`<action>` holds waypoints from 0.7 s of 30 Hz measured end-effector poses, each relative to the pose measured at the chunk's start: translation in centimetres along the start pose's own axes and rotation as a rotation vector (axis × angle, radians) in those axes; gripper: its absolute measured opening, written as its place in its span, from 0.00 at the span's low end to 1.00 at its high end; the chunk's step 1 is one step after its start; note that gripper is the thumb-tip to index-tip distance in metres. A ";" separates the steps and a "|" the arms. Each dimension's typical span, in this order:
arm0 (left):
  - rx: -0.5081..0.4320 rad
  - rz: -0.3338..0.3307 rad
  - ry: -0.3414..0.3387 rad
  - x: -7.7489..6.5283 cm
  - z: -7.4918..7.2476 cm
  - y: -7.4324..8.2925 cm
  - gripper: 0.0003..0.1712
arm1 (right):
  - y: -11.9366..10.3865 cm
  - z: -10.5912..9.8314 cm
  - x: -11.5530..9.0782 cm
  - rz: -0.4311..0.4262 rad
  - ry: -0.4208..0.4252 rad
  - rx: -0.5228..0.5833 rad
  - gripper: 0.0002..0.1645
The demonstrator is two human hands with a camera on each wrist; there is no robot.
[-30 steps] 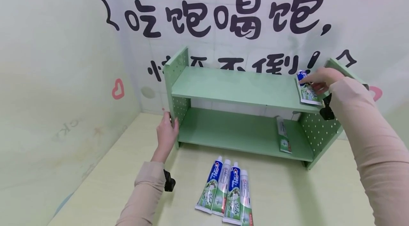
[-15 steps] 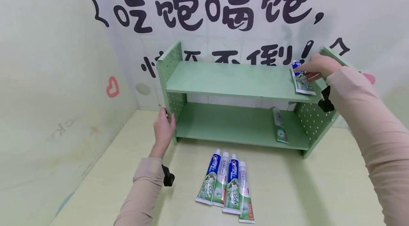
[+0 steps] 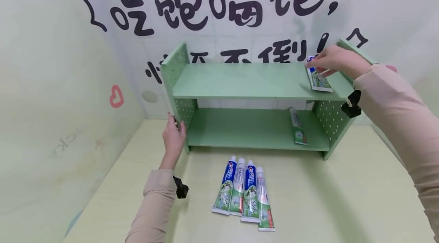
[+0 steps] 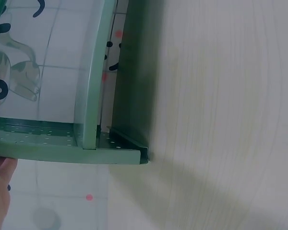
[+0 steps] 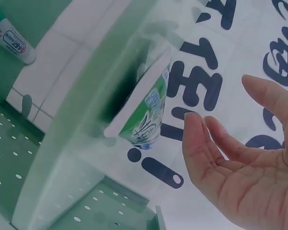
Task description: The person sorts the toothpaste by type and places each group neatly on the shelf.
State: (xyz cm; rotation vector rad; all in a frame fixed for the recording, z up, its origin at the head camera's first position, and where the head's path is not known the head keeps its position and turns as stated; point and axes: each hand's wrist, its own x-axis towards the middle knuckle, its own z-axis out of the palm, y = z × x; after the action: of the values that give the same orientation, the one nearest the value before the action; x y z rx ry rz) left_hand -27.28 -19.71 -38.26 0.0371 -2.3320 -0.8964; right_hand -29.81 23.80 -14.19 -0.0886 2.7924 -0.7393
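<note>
A green two-tier shelf rack [image 3: 240,82] stands on the table against the wall. My left hand [image 3: 174,138] grips the rack's left side panel; in the left wrist view its fingers [image 4: 7,167] show at that panel's edge. On the right end of the upper board lies a blue-and-green toothpaste tube [image 3: 319,82], its crimped end toward me. Above it is my right hand [image 3: 339,60], overlapping the cap end in the head view. The right wrist view shows a gap between this tube [image 5: 146,112] and the loosely bent fingers [image 5: 197,139], with nothing held.
Another toothpaste tube [image 3: 297,126], silver and green, lies toward the right of the lower board. Several more toothpaste tubes [image 3: 250,193] lie fanned side by side on the table [image 3: 308,205] in front of the rack. A printed wall [image 3: 223,37] rises close behind.
My right hand has let go of the tube and lifted slightly away, leaving it on the upper board. The left hand keeps its hold; the head view has shifted a little.
</note>
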 end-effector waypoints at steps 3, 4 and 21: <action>-0.010 -0.020 0.006 0.0 0.2 0.1 0.15 | -0.5 0.1 -0.6 -0.026 0.026 -0.015 0.34; -0.014 -0.025 0.008 0.0 0.2 0.1 0.15 | -0.6 0.2 -0.9 -0.034 0.035 -0.028 0.34; -0.022 -0.028 -0.017 0.0 0.3 0.2 0.15 | -0.2 4.6 -4.9 -0.143 0.095 0.001 0.35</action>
State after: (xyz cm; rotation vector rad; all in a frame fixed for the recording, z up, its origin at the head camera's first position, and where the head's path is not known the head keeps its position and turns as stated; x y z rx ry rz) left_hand -27.38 -19.41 -38.34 0.0534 -2.3420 -0.9391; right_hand -23.95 22.07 -16.84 -0.2623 2.8992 -0.7981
